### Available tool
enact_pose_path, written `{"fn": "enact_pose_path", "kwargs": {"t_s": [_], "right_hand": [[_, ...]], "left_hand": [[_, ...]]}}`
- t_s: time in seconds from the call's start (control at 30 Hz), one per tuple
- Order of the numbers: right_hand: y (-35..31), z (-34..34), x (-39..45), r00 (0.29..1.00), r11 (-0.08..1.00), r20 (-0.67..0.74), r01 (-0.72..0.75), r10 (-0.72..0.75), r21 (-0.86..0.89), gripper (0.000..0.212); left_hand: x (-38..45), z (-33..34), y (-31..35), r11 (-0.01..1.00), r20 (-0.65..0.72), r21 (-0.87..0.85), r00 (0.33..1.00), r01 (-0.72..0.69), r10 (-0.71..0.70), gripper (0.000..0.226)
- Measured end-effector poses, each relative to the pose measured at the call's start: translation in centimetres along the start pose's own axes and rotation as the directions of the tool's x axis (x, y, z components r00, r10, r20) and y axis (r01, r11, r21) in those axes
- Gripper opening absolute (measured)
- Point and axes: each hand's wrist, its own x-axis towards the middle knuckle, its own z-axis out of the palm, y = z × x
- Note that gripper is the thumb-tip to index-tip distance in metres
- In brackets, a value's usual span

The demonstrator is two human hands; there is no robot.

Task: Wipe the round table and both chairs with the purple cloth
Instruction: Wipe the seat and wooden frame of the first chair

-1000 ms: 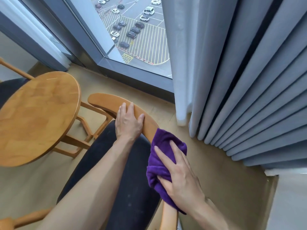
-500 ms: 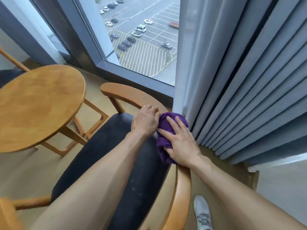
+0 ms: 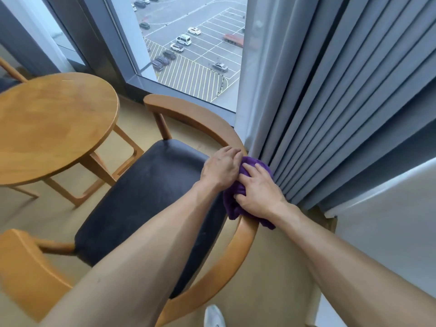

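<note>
A wooden chair [image 3: 245,241] with a curved backrest rail and a dark seat cushion [image 3: 151,192] fills the middle of the view. The purple cloth [image 3: 232,204] is bunched over the rail near the curtain. My right hand [image 3: 258,193] lies on the cloth, fingers spread and pressing it onto the rail, thumb tucked into its folds. My left hand [image 3: 220,169] grips the rail just beside the cloth, fingers curled over the wood. The round wooden table [image 3: 52,123] stands to the left. A second chair [image 3: 10,72] shows only a sliver at the far left edge.
Grey curtains [image 3: 342,90] hang right against the chair's back. A floor-to-ceiling window [image 3: 188,55] lies beyond the chair. The front armrest end [image 3: 26,263] sits at lower left. My shoe [image 3: 213,317] is on the beige floor behind the chair.
My right hand slid the cloth along the rail toward my left hand until they met. My left hand shifted along the rail toward the curtain. The view tilted up and back.
</note>
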Motion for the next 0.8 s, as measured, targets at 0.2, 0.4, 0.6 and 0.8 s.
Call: {"fn": "enact_pose_path", "kwargs": {"t_s": [0.2,0.4,0.6,0.8], "right_hand": [[-2.0,1.1,-5.2,0.992,0.997,-0.117,-0.04,0.047,0.069,0.056],[-1.9,0.9,-9.6,0.982,0.835,-0.164,0.013,0.093,0.551,0.075],[-0.5,-0.4,-10.2,0.967,0.562,-0.188,0.058,0.175,0.825,0.07],[0.9,-0.5,-9.6,0.824,0.62,-0.285,-0.099,0.49,0.779,0.045]], "left_hand": [[-5.6,0.4,1.1,0.973,-0.07,-0.232,0.997,-0.011,-0.006,0.038],[-11.4,1.7,2.1,0.904,-0.01,-0.423,0.998,0.057,-0.068,0.037],[-12.7,1.8,2.6,0.971,0.058,-0.154,0.982,0.185,-0.178,0.065],[-11.8,1.8,6.9,0.979,0.058,0.055,0.978,0.195,-0.199,0.048]]}}
